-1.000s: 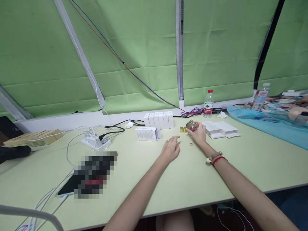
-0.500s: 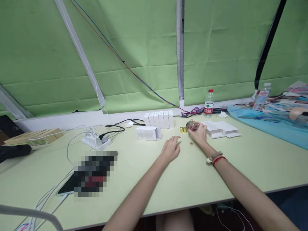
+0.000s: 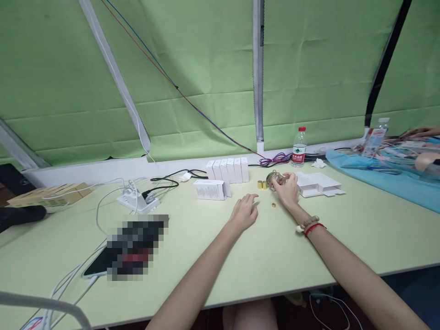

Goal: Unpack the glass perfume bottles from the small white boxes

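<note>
My right hand (image 3: 288,190) has its thumb and fingers around a small round clear-and-gold item (image 3: 273,178), glass-like, on the table; its exact kind is too small to tell. Two short gold cylinders (image 3: 261,184) stand just left of it. Nearer to me lies a tiny gold ring-like piece (image 3: 273,205). My left hand (image 3: 244,211) rests on the tabletop with its fingers apart and loosely bent, holding nothing. A white box (image 3: 209,189) with an open end flap lies beyond it. Right of my right hand is an open white carton (image 3: 321,184).
Several upright white boxes (image 3: 227,170) stand in a row at the back. A red-capped water bottle (image 3: 299,147) is behind my right hand. Leftward are a power strip (image 3: 139,201), cables and a tablet (image 3: 99,259). A blue sheet (image 3: 378,178) with clutter and another person's hand (image 3: 424,132) lie right.
My right hand has shifted slightly to the right on the round item, showing more of it. Another person's hand has come into view at the far right. My left hand stays put.
</note>
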Tool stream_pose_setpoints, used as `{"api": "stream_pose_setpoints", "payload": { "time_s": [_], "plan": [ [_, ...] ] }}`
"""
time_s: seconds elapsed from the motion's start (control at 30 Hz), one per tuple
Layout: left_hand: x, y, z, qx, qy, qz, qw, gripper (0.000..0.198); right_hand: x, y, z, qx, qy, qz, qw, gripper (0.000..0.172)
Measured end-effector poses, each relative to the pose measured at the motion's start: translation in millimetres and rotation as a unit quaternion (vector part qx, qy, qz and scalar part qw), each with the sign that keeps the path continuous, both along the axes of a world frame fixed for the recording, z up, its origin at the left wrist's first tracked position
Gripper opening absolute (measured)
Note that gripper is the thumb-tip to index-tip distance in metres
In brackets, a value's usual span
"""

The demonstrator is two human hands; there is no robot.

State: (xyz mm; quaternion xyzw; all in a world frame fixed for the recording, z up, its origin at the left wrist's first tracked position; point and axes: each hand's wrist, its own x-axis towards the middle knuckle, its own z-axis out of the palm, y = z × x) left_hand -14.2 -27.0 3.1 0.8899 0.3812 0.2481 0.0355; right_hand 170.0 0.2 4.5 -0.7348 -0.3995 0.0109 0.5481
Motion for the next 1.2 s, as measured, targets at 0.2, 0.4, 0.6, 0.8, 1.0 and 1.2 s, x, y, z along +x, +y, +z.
{"api": "stream_pose_setpoints", "payload": {
  "time_s": [0.2,0.4,0.6,0.8,1.0,1.2],
  "plan": [
    [1.1,-5.5,4.8,0.041,0.046,-0.074,0.995,0.03,-0.2,1.2,-1.4,-0.008,-0.039,0.13,0.991,0.029],
    [2.5,-3.6,2.6,0.062,0.063,-0.049,0.995,0.031,-11.1,-3.0,0.5,-0.105,-0.223,0.208,0.947,0.028],
    [2.3,-2.2,1.2,0.056,0.057,-0.044,0.996,0.03,-8.1,-2.5,1.9,-0.188,-0.274,0.223,0.916,0.022],
    [2.2,-2.3,1.6,0.053,0.052,-0.041,0.996,0.03,-4.9,2.1,-1.6,-0.178,-0.241,0.189,0.935,0.033],
    [2.2,-2.3,2.2,0.05,0.05,-0.04,0.997,0.028,-6.3,-1.1,1.7,-0.137,-0.141,0.181,0.964,0.051],
    [2.4,-1.8,1.4,0.055,0.052,-0.042,0.996,0.027,-9.6,-2.4,0.0,-0.089,-0.152,0.309,0.934,0.054]
  ]
}}
